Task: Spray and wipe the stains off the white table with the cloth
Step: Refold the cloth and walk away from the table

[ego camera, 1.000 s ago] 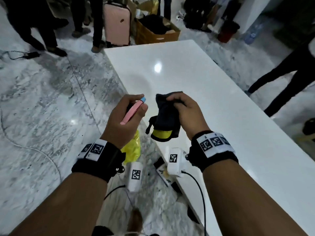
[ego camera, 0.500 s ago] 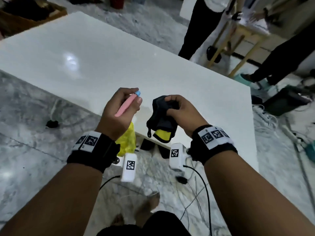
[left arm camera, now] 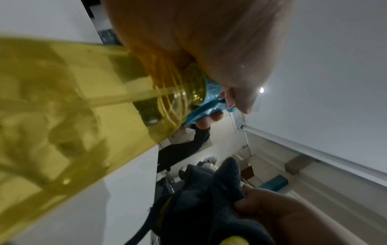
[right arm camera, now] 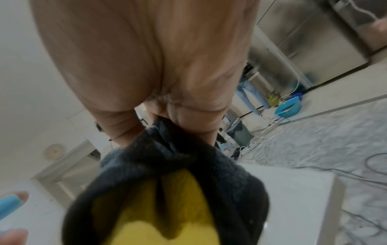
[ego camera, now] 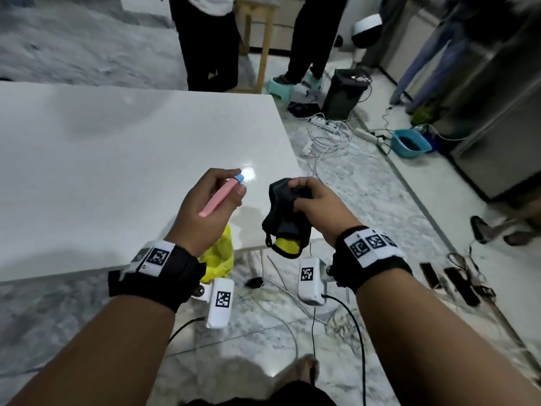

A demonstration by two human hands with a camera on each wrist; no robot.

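My left hand [ego camera: 218,191] grips a yellow spray bottle [ego camera: 219,256] with a pink and blue head [ego camera: 223,192], held over the near right corner of the white table [ego camera: 117,159]. In the left wrist view the bottle [left arm camera: 73,116] fills the left side, fingers wrapped at its blue collar [left arm camera: 211,99]. My right hand [ego camera: 310,197] holds a bunched dark grey cloth with a yellow side [ego camera: 285,224], hanging just off the table's right edge. The right wrist view shows the cloth [right arm camera: 167,190] pinched under my fingers. No stain is plain on the glossy tabletop.
People stand beyond the table's far edge [ego camera: 207,45]. A wooden stool [ego camera: 263,39], a dark bin [ego camera: 344,92], a blue basin [ego camera: 409,143] and tangled cables with power strips [ego camera: 330,133] lie on the marble floor to the right. Steel cabinets [ego camera: 497,112] stand at far right.
The head view has swung to the right, so the table's right end and the cluttered floor beyond now show. Both hands keep the same hold on bottle and cloth.
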